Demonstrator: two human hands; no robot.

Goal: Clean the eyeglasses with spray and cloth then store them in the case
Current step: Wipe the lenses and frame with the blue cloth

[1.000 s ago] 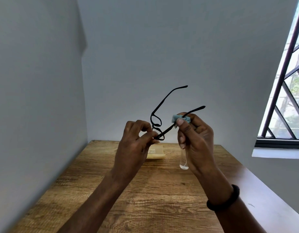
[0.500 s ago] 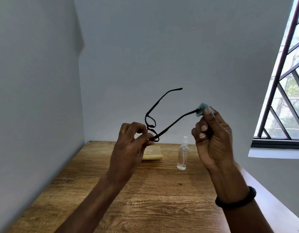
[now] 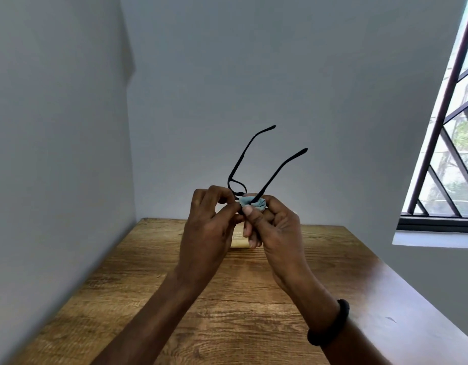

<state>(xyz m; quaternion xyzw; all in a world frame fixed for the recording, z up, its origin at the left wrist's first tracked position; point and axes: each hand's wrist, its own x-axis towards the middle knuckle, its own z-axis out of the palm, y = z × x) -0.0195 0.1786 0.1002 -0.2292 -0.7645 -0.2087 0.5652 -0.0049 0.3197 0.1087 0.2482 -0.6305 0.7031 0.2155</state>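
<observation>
Whereas half a second ago the small pale-blue cleaning cloth (image 3: 254, 202) was pinched at the far tip of the nearer temple arm, it is now seen back at the hinge end, right beside the frame front of the thin black-framed eyeglasses (image 3: 256, 169). The right hand (image 3: 276, 227) is closed around the bunched cloth, with thumb and fingers pressed onto the temple through it; the left hand (image 3: 209, 219) is closed in a pinch on the frame front near the lens rim. The eyeglasses are held in the air above the wooden table (image 3: 254, 299), both temples open and pointing up and away. A return stroke along the temple is therefore suggested, so the wiping stage is judged to be under way rather than finished. A tan rectangular case (image 3: 238, 241) is partly hidden behind the hands on the table; the clear spray bottle seen earlier is now covered by the right hand. Storage is not yet begun.
</observation>
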